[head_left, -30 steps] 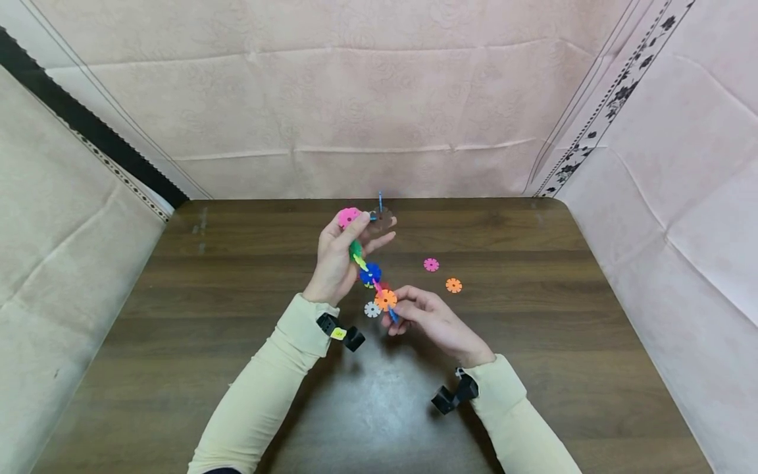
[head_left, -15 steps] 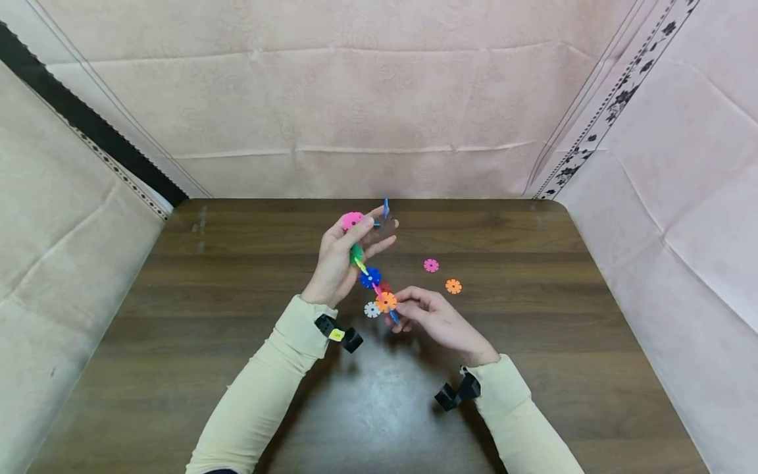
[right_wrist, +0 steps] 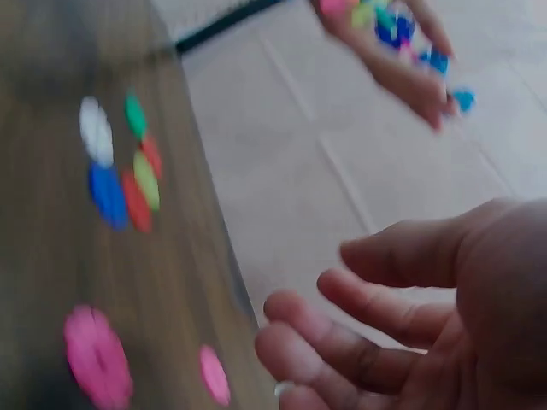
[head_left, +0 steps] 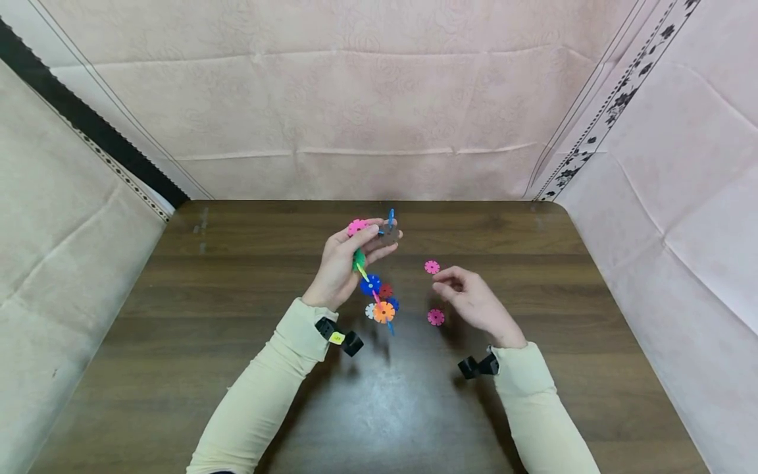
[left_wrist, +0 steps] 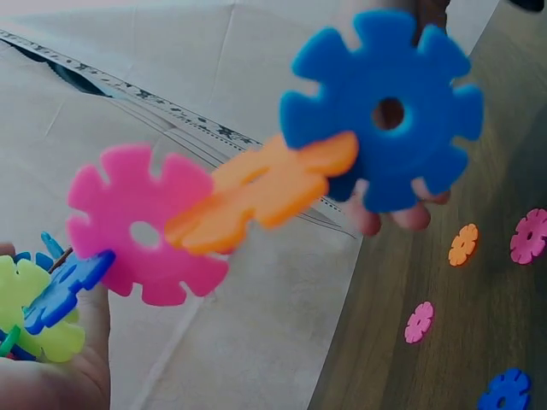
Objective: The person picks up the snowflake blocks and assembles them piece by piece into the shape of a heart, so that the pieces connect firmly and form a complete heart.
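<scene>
A chain of interlocking flower-shaped plastic discs (head_left: 370,285) hangs from my left hand (head_left: 337,266), which grips its upper part with thumb and fingers. The chain's lower end has an orange disc (head_left: 383,312). In the left wrist view a pink disc (left_wrist: 102,213), an orange link (left_wrist: 265,192) and a large blue disc (left_wrist: 342,120) run across, with fingertips (left_wrist: 410,215) behind the blue one. To the right, my right hand (head_left: 474,299) hovers over the table with fingers loosely bent, holding nothing. In the right wrist view its thumb (right_wrist: 402,252) stands apart from the fingers.
Loose discs lie on the wooden table (head_left: 266,276): a pink one (head_left: 432,266), another pink one (head_left: 435,317), a red one (head_left: 386,290) and a white one (head_left: 370,311). The right wrist view adds green (right_wrist: 135,115) and yellow (right_wrist: 146,180) discs. Cloth walls (head_left: 355,99) surround the table.
My right hand has let go of the chain's lower end and moved right, covering the loose orange disc. A second pink disc now shows. The left hand keeps its hold, shifting slightly.
</scene>
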